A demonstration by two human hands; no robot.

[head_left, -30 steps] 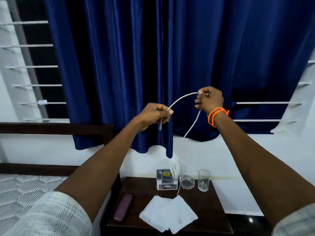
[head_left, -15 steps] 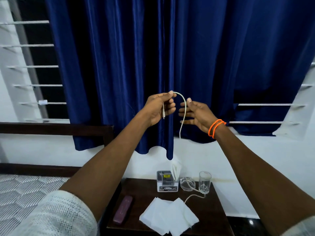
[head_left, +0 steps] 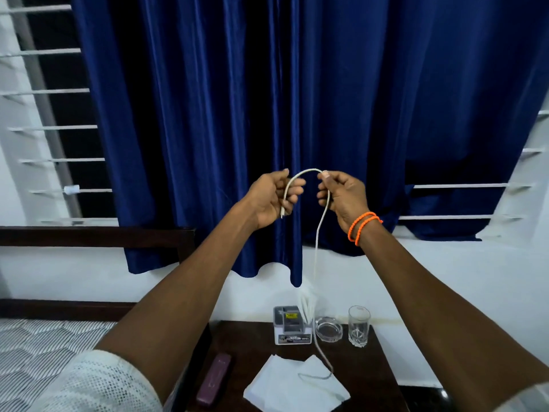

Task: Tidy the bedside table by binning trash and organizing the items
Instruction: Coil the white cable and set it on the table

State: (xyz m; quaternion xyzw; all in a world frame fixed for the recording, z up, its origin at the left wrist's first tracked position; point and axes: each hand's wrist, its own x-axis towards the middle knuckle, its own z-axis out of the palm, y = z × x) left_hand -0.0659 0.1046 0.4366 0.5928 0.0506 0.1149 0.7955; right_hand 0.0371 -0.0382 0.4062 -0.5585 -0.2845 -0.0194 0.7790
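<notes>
- My left hand and right hand are raised before a blue curtain, each curled around a white cable that arches between them.
- The plug end hangs from my left fist; the long tail drops from my right, its far end lying on white tissues on the bedside table.
- To coil it well, I judge I should feed even loops into my left hand and lift the tail clear of the glass and ashtray.
</notes>
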